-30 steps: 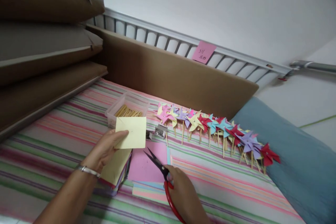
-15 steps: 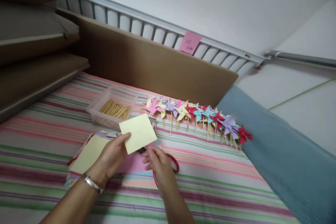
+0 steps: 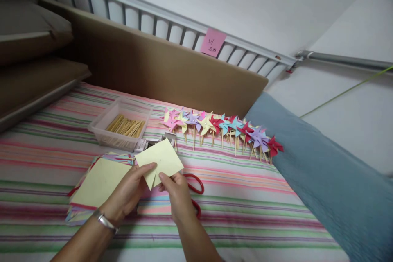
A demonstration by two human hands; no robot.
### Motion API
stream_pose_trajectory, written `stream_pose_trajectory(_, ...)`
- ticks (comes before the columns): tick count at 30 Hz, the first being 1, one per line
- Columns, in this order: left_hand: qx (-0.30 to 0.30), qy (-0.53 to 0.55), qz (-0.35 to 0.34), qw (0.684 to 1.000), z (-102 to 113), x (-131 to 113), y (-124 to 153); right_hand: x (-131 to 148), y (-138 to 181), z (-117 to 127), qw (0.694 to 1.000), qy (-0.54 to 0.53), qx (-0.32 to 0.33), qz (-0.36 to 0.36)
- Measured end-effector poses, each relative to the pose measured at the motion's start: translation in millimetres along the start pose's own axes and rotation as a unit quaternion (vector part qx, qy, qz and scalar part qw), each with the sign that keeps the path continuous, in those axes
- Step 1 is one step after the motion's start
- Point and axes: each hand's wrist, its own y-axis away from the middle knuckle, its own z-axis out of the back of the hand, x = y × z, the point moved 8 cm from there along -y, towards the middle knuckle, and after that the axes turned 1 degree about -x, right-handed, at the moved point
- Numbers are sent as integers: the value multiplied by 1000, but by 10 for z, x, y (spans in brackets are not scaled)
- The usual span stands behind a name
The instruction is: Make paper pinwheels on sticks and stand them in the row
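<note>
Together, left hand and right hand pinch yellow paper; a box holds sticks.

From my end I count two hands: one left hand and one right hand. I see one held sheet, one pile of paper with layers too tight to number, and one pair of scissors. There is one box, its many sticks too jumbled for me to tally. I make out ten pinwheels up front: three red, two yellow, two blue, two lilac, one pink; others overlap behind. I also get one note, one bracelet, one pipe.
</note>
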Motion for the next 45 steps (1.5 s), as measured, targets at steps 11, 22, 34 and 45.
stream_pose_trajectory(11,-60,10,36,998,84,187,73,793,223,224,795,438,-169,385)
stream_pose_trajectory(22,8,151,17,988,-5,78,75,615,399,-245,737,482,-58,471)
stream_pose_trajectory(34,-159,62,0,985,413,152,0,462,405,-356,784,438,42,439)
stream_pose_trajectory(45,-147,81,-52,984,330,15,20,503,418,-328,777,454,42,433)
